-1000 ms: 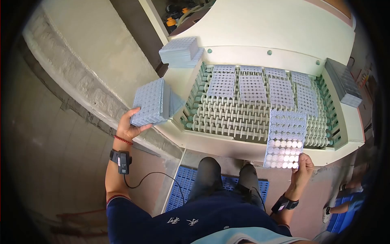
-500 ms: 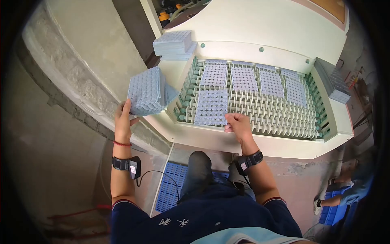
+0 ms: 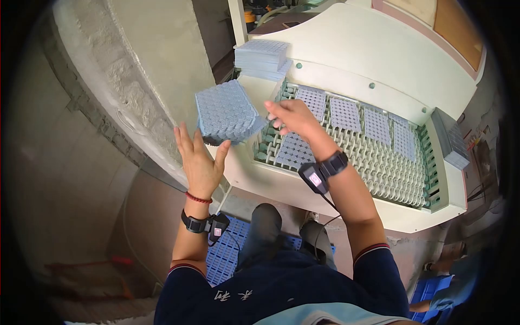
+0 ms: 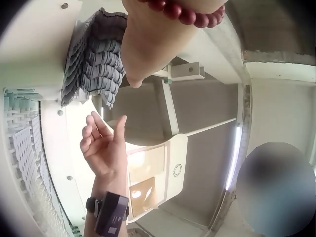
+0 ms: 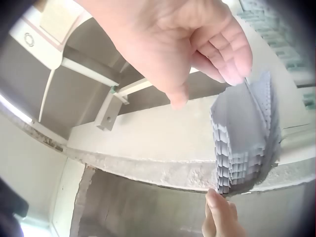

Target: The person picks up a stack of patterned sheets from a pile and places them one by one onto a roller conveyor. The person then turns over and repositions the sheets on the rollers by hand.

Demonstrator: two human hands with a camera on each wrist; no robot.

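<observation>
A thick stack of light-blue sheets patterned with rows of small round pieces (image 3: 227,111) stands at the machine's left corner. My left hand (image 3: 200,168), wearing a red bead bracelet, is at the stack's near side, fingers straight and thumb spread. In the right wrist view, the left fingertips come right up to the bottom of the stack (image 5: 242,133). My right hand (image 3: 295,119) hovers just right of the stack, fingers loosely bent and nothing between them. Below its forearm, a single patterned sheet (image 3: 295,150) lies on the rollers, partly covered by the arm.
Several more sheets (image 3: 345,114) lie in a row farther back on the white roller conveyor (image 3: 374,168). Another blue stack (image 3: 261,57) sits at the back left, and a dark-sided stack (image 3: 450,138) on the right ledge. A concrete wall edge (image 3: 130,70) runs along the left.
My right hand laid a sheet on the rollers at the front left, let go and moved up-left to the stack. The left hand's fingers have straightened beside the stack.
</observation>
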